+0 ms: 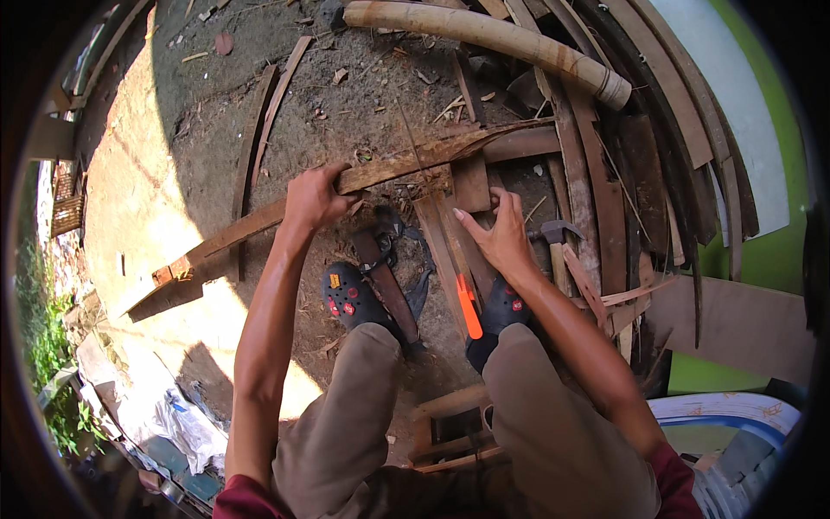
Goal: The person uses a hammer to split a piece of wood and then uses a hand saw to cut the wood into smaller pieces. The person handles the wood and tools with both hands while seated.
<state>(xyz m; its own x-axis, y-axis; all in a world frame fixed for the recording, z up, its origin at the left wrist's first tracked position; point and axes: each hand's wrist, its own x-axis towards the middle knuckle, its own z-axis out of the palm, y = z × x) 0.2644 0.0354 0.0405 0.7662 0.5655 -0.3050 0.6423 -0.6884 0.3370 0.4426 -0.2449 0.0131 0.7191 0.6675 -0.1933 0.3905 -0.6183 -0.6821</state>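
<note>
My left hand (318, 199) is closed over a long weathered wooden plank (393, 173), which runs from the lower left up to the right. My right hand (501, 232) is open, thumb and fingers apart, beside a short brown wood block (471, 183). Whether its fingertips touch the block I cannot tell. Between my feet stands an orange handle (469, 308). A thin dark line continues from it up past the plank, like a saw blade seen edge-on. Narrow boards (441, 238) lie beneath the plank, near the right hand.
A hammer (560, 232) lies right of my right hand. Stacked boards (596, 190) and a bamboo pole (484, 30) fill the upper right. Loose strips (281, 108) lie at the upper left. Dark straps (415, 259) lie near my left clog (353, 296).
</note>
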